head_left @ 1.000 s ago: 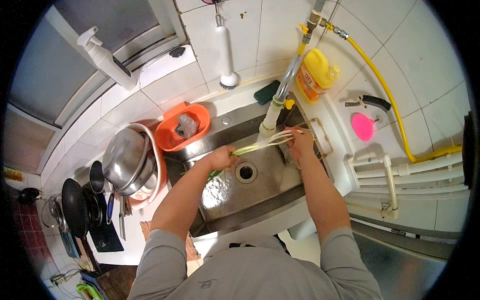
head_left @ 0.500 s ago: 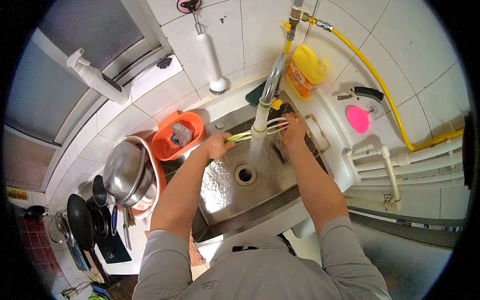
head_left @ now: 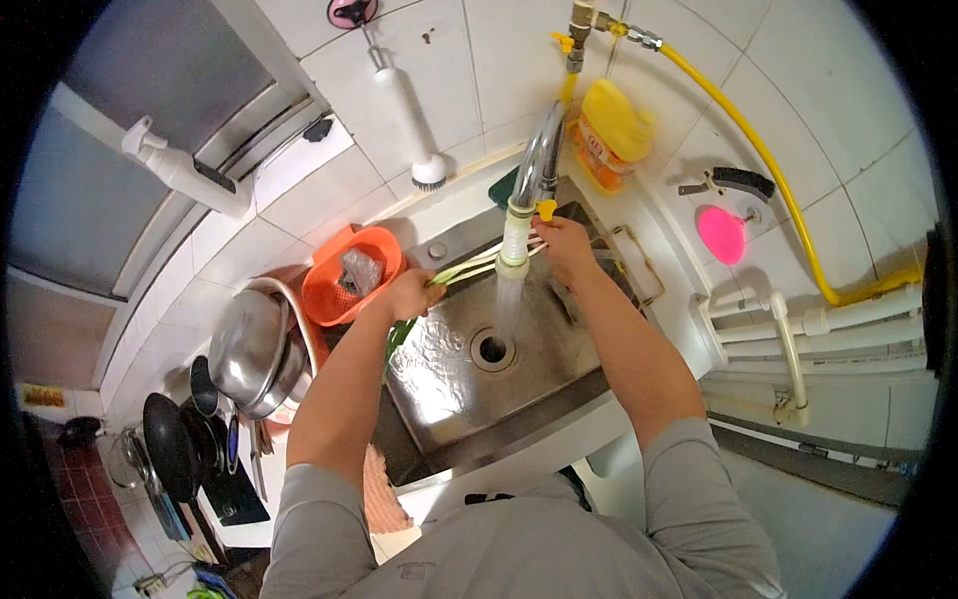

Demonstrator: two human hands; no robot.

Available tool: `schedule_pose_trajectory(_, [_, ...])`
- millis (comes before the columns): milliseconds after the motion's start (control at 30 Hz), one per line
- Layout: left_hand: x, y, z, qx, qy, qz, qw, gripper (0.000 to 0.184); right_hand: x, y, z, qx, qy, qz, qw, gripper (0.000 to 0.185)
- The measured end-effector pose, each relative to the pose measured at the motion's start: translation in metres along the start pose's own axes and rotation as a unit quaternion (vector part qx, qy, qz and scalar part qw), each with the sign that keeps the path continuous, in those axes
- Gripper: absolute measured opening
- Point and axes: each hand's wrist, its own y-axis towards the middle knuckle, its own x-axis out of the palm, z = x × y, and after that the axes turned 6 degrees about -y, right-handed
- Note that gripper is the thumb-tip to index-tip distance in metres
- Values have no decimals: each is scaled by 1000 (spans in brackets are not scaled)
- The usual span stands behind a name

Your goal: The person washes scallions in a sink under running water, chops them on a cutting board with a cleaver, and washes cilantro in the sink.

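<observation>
The left hand [head_left: 409, 294] grasps the onions [head_left: 465, 268] beside their green leaves, and the right hand [head_left: 565, 246] grasps their white ends. The onions are above the sink [head_left: 544, 359], beside the running tap [head_left: 515, 238].

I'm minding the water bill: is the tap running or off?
Running: a stream of water falls from the mouth of the tap into the sink.

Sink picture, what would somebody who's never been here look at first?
Probably the running water in the middle, pouring from the faucet into the metal sink. On either side, the left hand and right hand hold pale green stalks between them. Next, maybe, the bright orange basket on the left and pink disc on the right wall.
</observation>
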Motion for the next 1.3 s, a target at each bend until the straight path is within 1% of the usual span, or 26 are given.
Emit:
schedule_pose_trajectory(67, [-2,3,-4,6,-21,4,1000,28,3,-2,1,12,-13,18,1000,19])
schedule_pose_trajectory(133, [-7,1,2,7,-18,-5,1000,26,9,-12,-15,24,-23,35,999,15])
schedule_pose_trajectory(167, [-9,2,1,15,-17,-6,1000,25,2,3,1,17,-39,21,999,15])
schedule_pose_trajectory(267, [-13,8,-5,19,-19,-17,999,23,1,9,7,12,46,-7,999,15])
schedule_pose_trajectory(367, [-16,9,-7,36,-20,-32,999,24,-3,14,-6,25,7,16,1000,15])
schedule_pose_trajectory(467, [-13,3,5,33,-35,-20,999,26,-4,18,-14,44,44,-1,998,14])
schedule_pose_trajectory(567, [-13,6,0,41,-4,-27,999,27,3,5,-31,56,15,3,998,17])
schedule_pose_trajectory(667, [-14,0,0,27,-17,-38,999,26,-1,4,-28,41,34,-34,998,20])
schedule_pose_trajectory(767, [-9,-8,-2,13,-31,-22,999,26,-8,4,-20,40,15,-75,996,25])
schedule_pose_trajectory(867, [2,-27,-6,28,16,2,999,25,-13,-18,-11,77,19,-98,992,29])
schedule_pose_trajectory(933, [23,-29,-34,55,-36,-10,998,24,-13,-33,13,62,65,-53,995,32])
schedule_pose_trajectory(1000, [48,-30,-58,51,-50,-1,997,22,-15,-53,40,25,172,-28,984,40])
schedule_pose_trajectory(1067, [62,-54,-51,60,-50,40,996,21,-27,-64,85,45,267,-57,961,44])
schedule_pose_trajectory(1133, [80,-54,-61,74,-78,71,992,22,13,-118,73,115,294,35,948,35])
schedule_pose_trajectory(1167, [91,-53,-66,81,-91,84,989,22,22,-133,81,133,285,-22,949,35])
schedule_pose_trajectory(1233, [111,-61,-65,121,-157,83,977,23,39,-154,95,173,268,-141,937,35])
schedule_pose_trajectory(1267, [113,-67,-63,169,-110,62,977,23,49,-153,92,147,264,-135,943,34])
schedule_pose_trajectory(1300, [118,-71,-64,149,-89,58,983,21,61,-152,82,123,264,-129,948,34])
